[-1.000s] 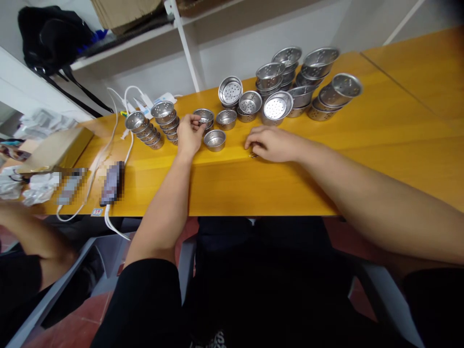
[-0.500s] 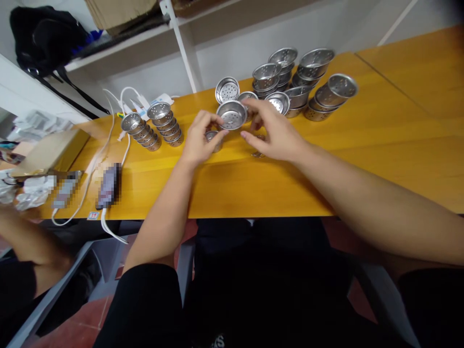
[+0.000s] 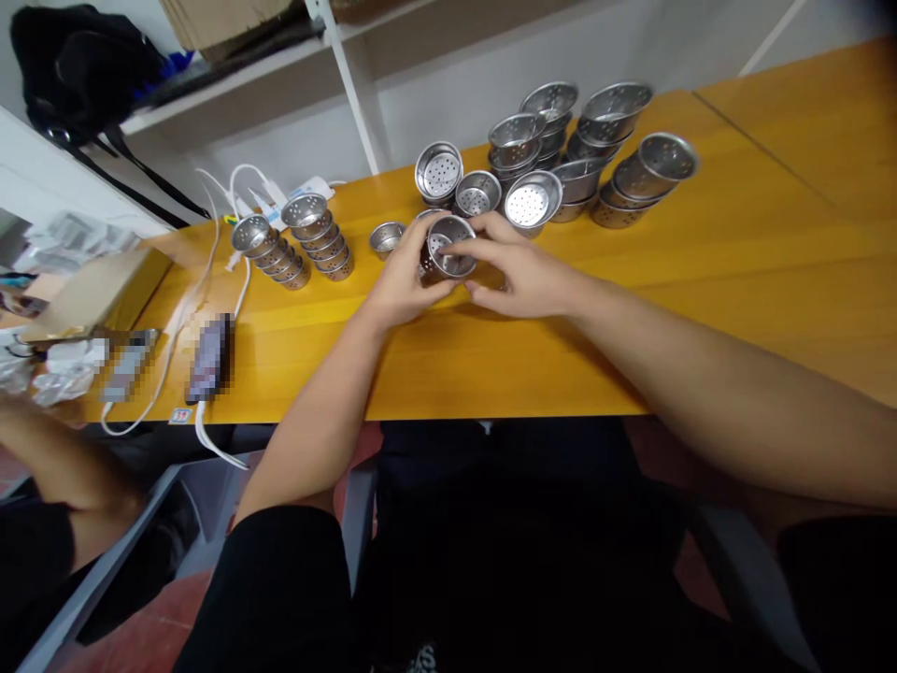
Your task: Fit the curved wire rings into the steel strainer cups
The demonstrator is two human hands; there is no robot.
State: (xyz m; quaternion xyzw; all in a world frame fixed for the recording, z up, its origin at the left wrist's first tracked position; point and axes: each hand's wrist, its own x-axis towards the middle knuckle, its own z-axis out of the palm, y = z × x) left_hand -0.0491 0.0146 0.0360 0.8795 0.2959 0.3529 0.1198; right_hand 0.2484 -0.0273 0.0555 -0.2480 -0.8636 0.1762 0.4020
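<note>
A small perforated metal strainer cup [image 3: 449, 227] is between my two hands above the front middle of the table, its mouth facing me. My left hand [image 3: 403, 288] wraps its left and lower side, thumb under the rim. On the right, my right hand [image 3: 533, 266] is curled at the rim, with the index finger reaching into the cup and the thumb at the lower edge. Just behind my fingers stand a shallow perforated cup [image 3: 477, 194] and a tilted one [image 3: 533, 202]. Another small cup [image 3: 386, 240] sits left of my left hand.
Two stacks of perforated cups [image 3: 256, 239] [image 3: 308, 219] stand to the left. Taller nested cups [image 3: 611, 110] crowd the back right. Phones [image 3: 210, 360] with white cables, a cardboard box [image 3: 105, 294] and another person's arm [image 3: 63, 463] are at far left.
The wide shallow cup has left my hands, and a deeper cup is now in them, held slightly lower. My right index finger has moved inside it. The small cup by my left hand shows farther left.
</note>
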